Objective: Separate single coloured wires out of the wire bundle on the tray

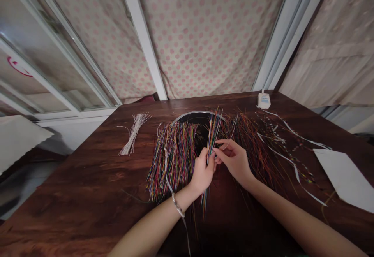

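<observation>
**While the bundle (214, 129) is gripped in the left hand (203, 172), its side is met by the right hand (236, 161)**

Where the table (87, 179) is fronted by the person, the bundle is held above it, between a coloured pile (175, 157) and a reddish pile (255, 148). It is tilted slightly, with loose ends shown above and below the fist. The left fingers and thumb are wrapped around its middle and clamped there. The right thumb and forefinger are brought close together at the same spot; a pale strand (234, 125) is seen beside them, but whether it is pinched cannot be told.

By its look, the bundle may be judged light and springy: each strand thin and fairly stiff, easily bent, not easily broken. The strands are likely to be smooth, so sliding lengthwise or fanning out could be expected under a loose hold. It would best be grasped around the middle, with the pressure spread evenly and the ends left free. A single strand would be better taken between fingertips than in the palm.
</observation>
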`<state>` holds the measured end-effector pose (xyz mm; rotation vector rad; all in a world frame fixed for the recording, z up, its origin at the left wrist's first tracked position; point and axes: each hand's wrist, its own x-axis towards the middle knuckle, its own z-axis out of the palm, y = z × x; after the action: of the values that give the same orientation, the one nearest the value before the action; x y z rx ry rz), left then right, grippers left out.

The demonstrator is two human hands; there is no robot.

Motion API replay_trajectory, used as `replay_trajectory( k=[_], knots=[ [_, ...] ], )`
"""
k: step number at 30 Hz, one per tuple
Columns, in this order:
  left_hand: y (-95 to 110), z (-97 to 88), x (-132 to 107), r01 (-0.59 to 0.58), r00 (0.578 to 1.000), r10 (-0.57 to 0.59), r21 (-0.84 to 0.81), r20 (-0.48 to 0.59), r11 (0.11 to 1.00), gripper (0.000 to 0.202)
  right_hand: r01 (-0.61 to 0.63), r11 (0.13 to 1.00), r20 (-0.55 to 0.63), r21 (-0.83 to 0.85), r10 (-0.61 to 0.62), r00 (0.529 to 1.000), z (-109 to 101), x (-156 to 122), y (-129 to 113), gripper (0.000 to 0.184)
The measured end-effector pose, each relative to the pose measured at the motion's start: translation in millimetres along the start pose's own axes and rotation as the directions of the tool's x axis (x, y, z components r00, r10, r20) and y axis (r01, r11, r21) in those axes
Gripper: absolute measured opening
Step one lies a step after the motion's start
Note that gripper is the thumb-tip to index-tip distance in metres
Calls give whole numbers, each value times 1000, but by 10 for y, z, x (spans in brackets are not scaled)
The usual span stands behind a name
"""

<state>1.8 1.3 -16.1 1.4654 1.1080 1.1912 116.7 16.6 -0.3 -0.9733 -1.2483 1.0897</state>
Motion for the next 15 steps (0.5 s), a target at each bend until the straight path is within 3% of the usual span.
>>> replay_trajectory(
  k=[9, 15],
  knots=[
    [-34, 1, 0, 3, 1000, -3, 10, -6, 1000, 24, -25, 1000, -6, -4, 25, 1000, -11, 7, 16, 40],
    [-9, -3, -11, -5, 1000, 5, 12, 15, 1000, 24, -92, 995, -10, 41, 93, 996, -8, 34, -19, 28]
  ],
)
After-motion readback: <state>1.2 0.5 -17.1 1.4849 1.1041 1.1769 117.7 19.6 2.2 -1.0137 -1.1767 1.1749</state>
